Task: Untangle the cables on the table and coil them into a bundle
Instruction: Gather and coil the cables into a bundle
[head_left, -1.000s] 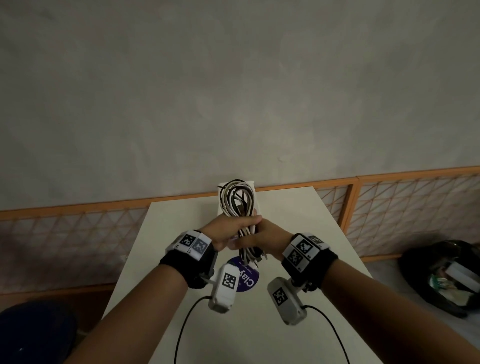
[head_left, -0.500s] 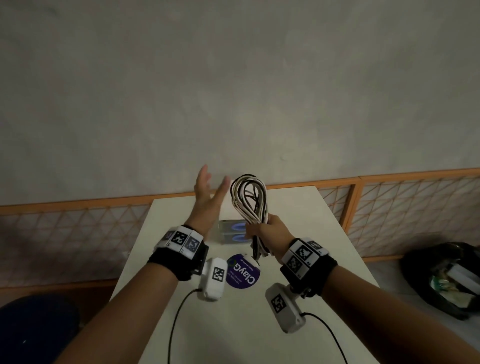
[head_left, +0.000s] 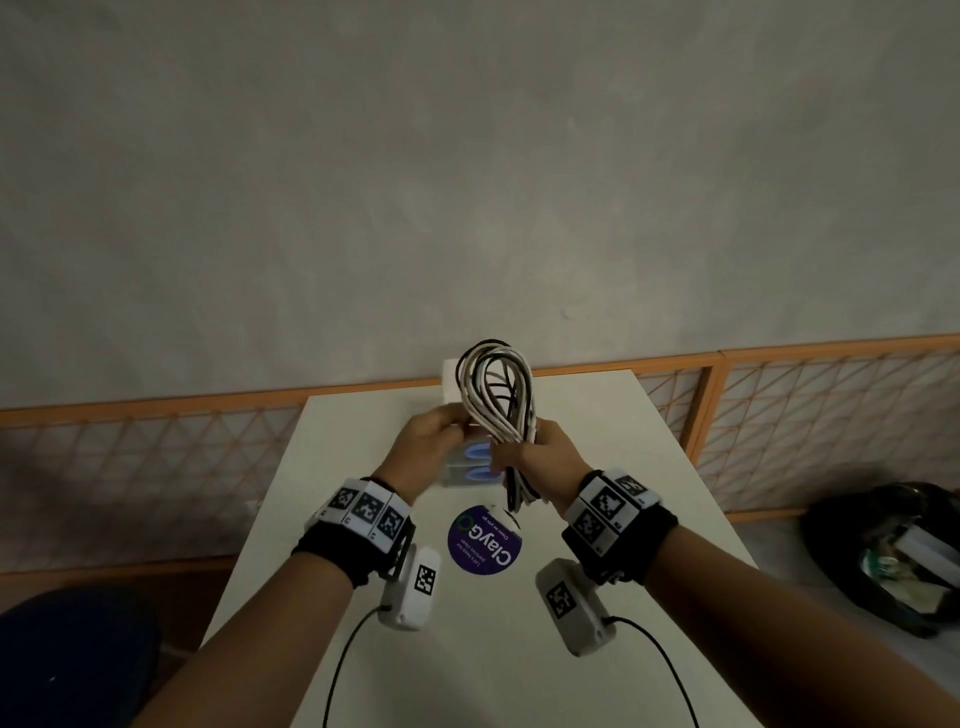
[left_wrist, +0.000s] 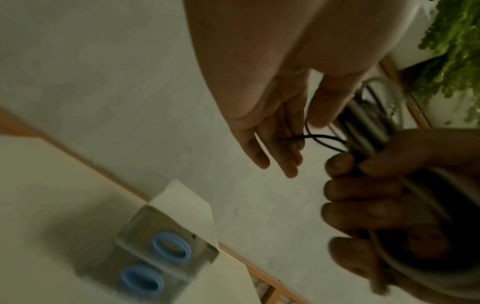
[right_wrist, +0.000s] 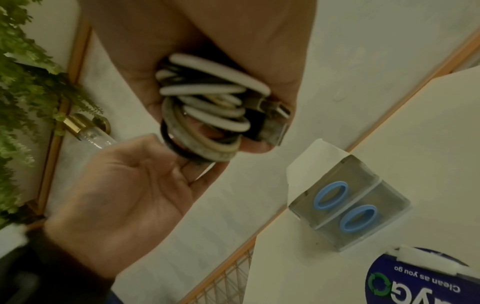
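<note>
I held the cables (head_left: 497, 400) upright in my right hand (head_left: 540, 457), fingers wrapped round the waist of the bundle so that the white and black loops stood in a fan above my fist and the loose ends hung below it, clear of the table (head_left: 613, 519). I gripped there, I think, because a clamp at the middle keeps every turn from sliding out while the other hand works; from the right wrist the strands showed packed against my palm with a metal plug end (right_wrist: 275, 111) tucked at the edge of the grip. My left hand (head_left: 431, 441) was beside the loops with its fingers nearly straight and relaxed, not closed on anything; from the left wrist one thin black strand (left_wrist: 319, 138) ran from the bundle across to those fingers (left_wrist: 275, 148), touching them, though I cannot tell whether it was hooked between them or only lay against them. I judge that stray strand was what I meant to gather in, since it alone stood out from the coil. The bundle was kept lifted above the table, over the clear box with two blue rings (head_left: 470, 462) and just beyond the round purple sticker (head_left: 483, 540), so nothing there could snag it. The coiling looked nearly done, with only tidying left.
</note>
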